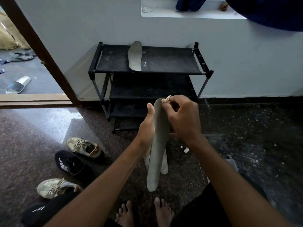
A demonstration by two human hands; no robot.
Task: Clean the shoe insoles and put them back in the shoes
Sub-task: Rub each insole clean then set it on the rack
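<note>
home entryway, shoe rack (148,59), doorway slippers (17,85)

**Greys, black and cream on my feed**

I read the near insole (159,136) as dull grey, and the far insole (135,56) as the same grey. The rack (164,63) is black, dusted with pale flecks. The cloth (166,99) is cream. The sneakers (85,147) are beige; the dark shoe (68,162) is black with white stripes. The floor (32,145) is dark speckled stone, the wall (246,63) pale blue-grey.

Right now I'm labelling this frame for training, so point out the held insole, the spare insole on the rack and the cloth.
held insole (159,145), head view, middle of its grey face.
spare insole (135,56), head view, centre of its top face.
cloth (166,99), head view, its bunched visible part.
</note>
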